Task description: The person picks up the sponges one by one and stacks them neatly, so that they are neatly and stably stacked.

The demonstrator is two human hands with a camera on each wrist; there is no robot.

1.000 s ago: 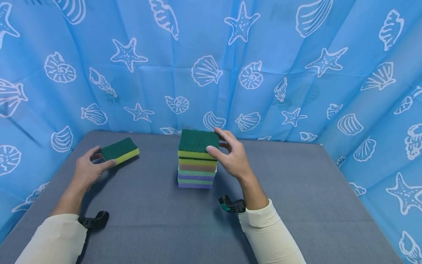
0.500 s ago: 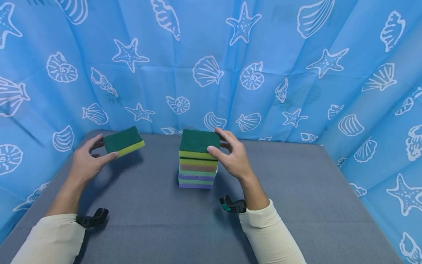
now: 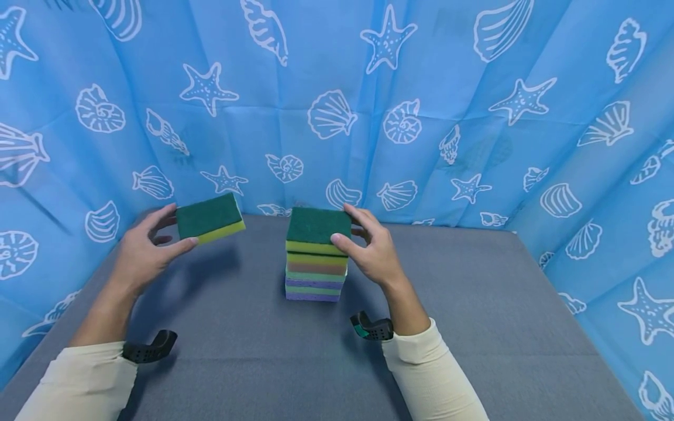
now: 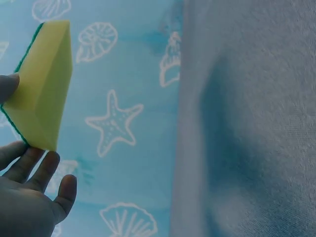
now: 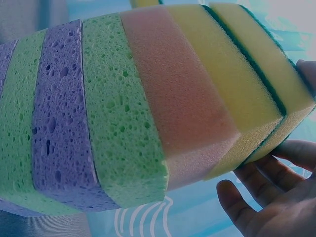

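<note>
Grey table (image 3: 474, 327) w/ blue seashell curtain (image 3: 474, 146) all round.

A grey cloth-covered table (image 3: 474, 327) fills the lower part of the head view. Its far edge meets a blue curtain (image 3: 432, 76) printed with white starfish and seashells, which also hangs along the table's left and right edges. Faint creases run through the fabric. Near the table's front edge sit two small dark strap-like pieces (image 3: 149, 349), possibly wrist-camera mounts.
</note>
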